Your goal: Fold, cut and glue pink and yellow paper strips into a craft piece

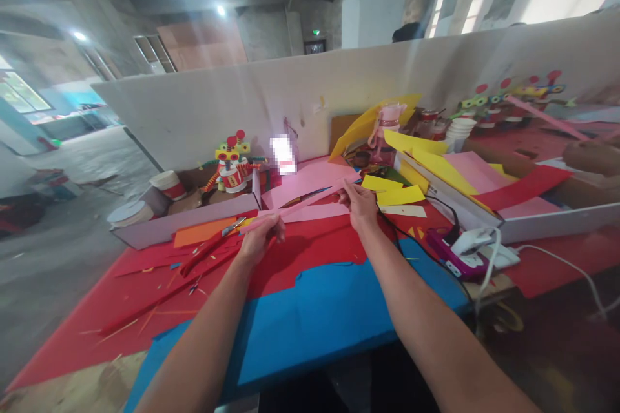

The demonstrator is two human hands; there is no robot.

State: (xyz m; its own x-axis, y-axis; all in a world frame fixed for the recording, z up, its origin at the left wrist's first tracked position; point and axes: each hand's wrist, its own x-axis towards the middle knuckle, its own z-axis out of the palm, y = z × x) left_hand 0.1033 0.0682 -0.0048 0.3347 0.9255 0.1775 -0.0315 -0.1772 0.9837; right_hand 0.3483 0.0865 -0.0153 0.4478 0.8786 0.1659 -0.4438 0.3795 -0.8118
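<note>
A long narrow pink paper strip [310, 200] is stretched between my two hands, slanting up to the right over the red table cover. My left hand [261, 237] has its fingers closed on the strip's left part. The right end is pinched in my right hand [357, 201]. Behind it lies a larger pink paper sheet [310, 177], and another pink strip [324, 211] rests just in front of that sheet. Left of my left hand lies a red-handled cutting tool [203, 250], its kind partly unclear. Blue paper [310, 310] covers the table's near edge.
Paper-cup robot figures [233, 171] stand in a shallow box [194, 222] at the left. A white box [533, 226] with coloured paper is at the right, beside a purple power strip [455, 255] with cables. A pale partition [232, 100] runs behind.
</note>
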